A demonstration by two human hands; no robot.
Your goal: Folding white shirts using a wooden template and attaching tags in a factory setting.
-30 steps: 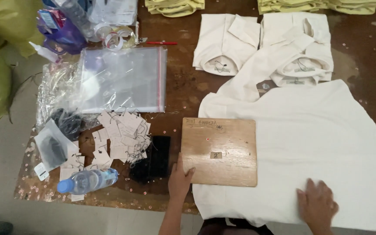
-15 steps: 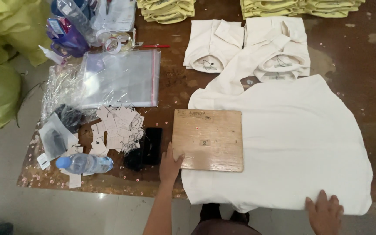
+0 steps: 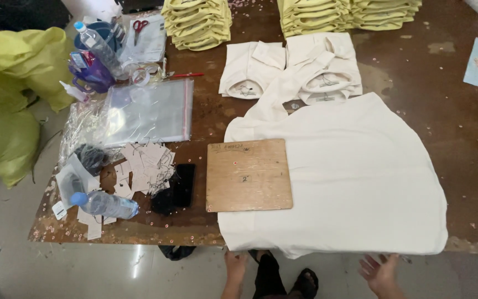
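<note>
Head view: a cream garment [image 3: 355, 177] lies spread flat across the right half of the brown table [image 3: 466, 138], filling the centre and lower right of the frame, its near hem hanging just over the table's front edge. It looks like light, soft knit cloth that will drape and wrinkle if lifted at one spot, so it is best taken at the hem or the two lower corners, with both hands well apart. A thin wooden board [image 3: 248, 175], stiff and flat with squared corners, lies on the garment's left part, its left edge over bare table; it seems light enough to slide or lift by one edge.

The left hand [image 3: 235, 264] sits at the bottom centre, just below the hem, fingers loosely together and holding nothing. The right hand [image 3: 378, 269] is at the lower right, just under the hem, fingers spread apart and empty; whether they touch the cloth I cannot tell.

Above the garment lie two folded cream shirts [image 3: 289, 72], and stacks of folded yellow garments [image 3: 197, 22] sit along the top edge. Left of the board are a black phone [image 3: 183, 184], scattered paper tags [image 3: 142, 166], a clear zip bag [image 3: 149, 111] and a water bottle [image 3: 105, 204].
</note>
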